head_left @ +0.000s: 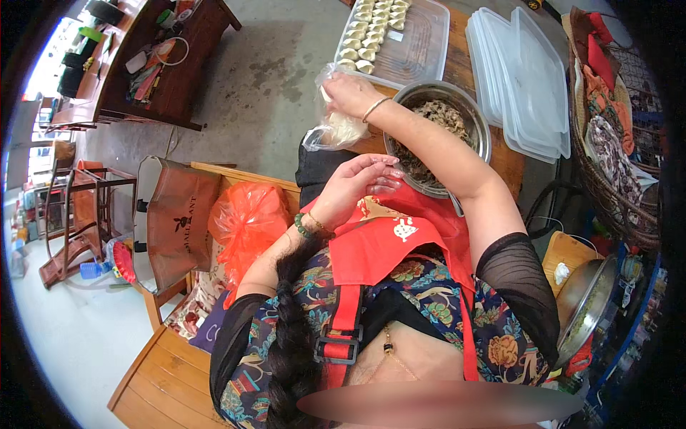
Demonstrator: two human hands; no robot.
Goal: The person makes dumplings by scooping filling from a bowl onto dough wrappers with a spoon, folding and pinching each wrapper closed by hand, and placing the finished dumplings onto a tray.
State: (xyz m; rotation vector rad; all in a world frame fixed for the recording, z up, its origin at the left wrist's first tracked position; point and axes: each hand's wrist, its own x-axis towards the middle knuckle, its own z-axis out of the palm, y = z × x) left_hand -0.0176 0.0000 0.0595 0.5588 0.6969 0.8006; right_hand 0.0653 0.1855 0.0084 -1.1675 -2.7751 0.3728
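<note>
My right hand (351, 95), with a bangle at its wrist, is at the mouth of a clear plastic bag (325, 131) of pale dough wrappers (343, 128). Its curled fingers pinch a pale piece, seemingly a wrapper. Nearer my body, my left hand (370, 176) is half curled, its fingers floury and apart, with nothing seen in it. Beside it, partly under my right forearm, stands a steel bowl (482, 128) of minced filling (442, 119). A spoon-like metal handle (456, 205) sticks out at its near rim. Folded dumplings (370, 33) lie in rows in a clear plastic tray (429, 48) beyond.
Stacked translucent plastic trays (517, 80) stand right of the bowl, beside a wicker basket (595, 171) of cloths. A red plastic bag (249, 220) and a brown shopping bag (179, 225) are at my left on a wooden bench (166, 381). A metal pan (587, 311) is at lower right.
</note>
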